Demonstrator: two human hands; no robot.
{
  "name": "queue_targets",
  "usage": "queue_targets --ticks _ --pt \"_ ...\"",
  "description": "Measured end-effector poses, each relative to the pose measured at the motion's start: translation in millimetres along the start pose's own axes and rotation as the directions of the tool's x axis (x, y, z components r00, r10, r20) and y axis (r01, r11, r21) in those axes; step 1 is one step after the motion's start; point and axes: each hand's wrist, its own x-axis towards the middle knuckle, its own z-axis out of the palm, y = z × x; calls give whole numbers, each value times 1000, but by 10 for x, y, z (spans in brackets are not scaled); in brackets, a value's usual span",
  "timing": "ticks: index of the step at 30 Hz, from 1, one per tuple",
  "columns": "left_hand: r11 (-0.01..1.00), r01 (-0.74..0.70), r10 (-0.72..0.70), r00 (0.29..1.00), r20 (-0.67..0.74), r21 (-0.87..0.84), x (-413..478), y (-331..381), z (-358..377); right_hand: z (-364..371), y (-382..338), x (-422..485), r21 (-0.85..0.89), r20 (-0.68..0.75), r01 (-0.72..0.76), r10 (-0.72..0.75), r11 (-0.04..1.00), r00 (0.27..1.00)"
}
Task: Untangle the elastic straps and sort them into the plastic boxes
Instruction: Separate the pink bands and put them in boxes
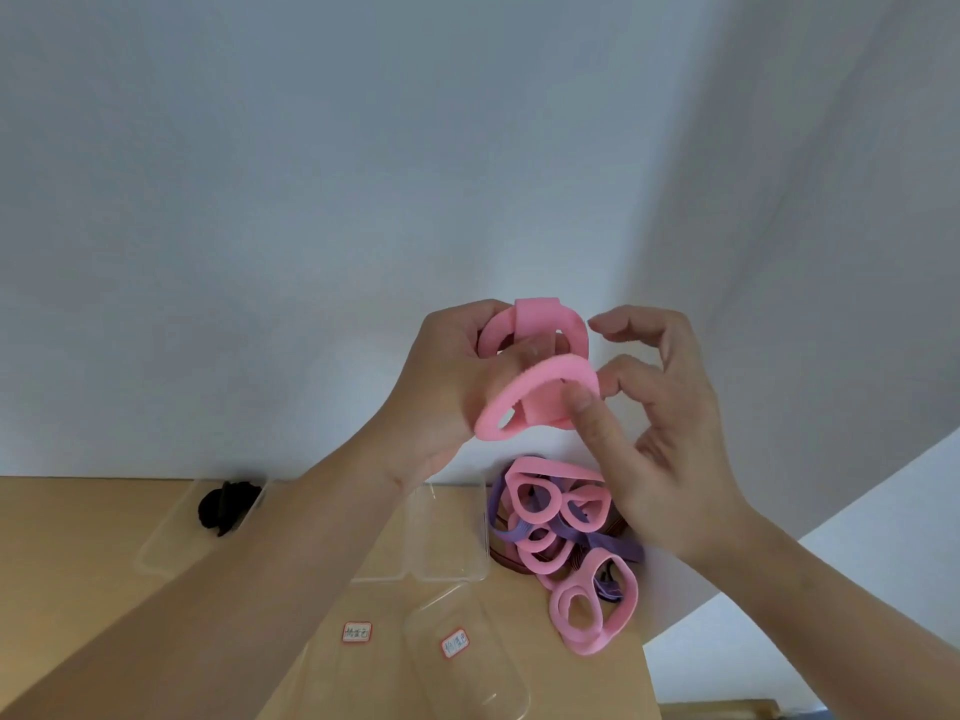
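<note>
Left hand grips the pink strap, right hand pinches its lower loop; it seems soft, light, easily pinched anywhere.

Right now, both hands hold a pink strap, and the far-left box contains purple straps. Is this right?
Not quite: the head view shows black straps in the far-left box. The left hand and right hand do hold the pink strap.

Two hands: left hand, right hand. Two labels. One black strap bundle. Pink straps: tangled, count unclear.
</note>
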Motion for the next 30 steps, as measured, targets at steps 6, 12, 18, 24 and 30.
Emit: queue_targets --ticks 6,12,18,24,30 --pt "988 60 -62 998 -13 -141 -50 26 45 17 -11 161 339 43 -387 396 858 917" --pt "946 140 -159 986 -43 -292 -10 0 -23 42 -21 194 376 70 -404 409 834 910" --pt "868 186 -209 978 1 -461 11 11 -107 71 -14 143 410 83 -387 389 826 918" --pt "916 137 -146 989 5 -378 -39 17 -107 92 -44 123 455 -4 -283 320 844 947" --pt "994 -111 109 982 -156 -3 -134 -41 23 87 -72 160 321 -30 -254 278 912 960"
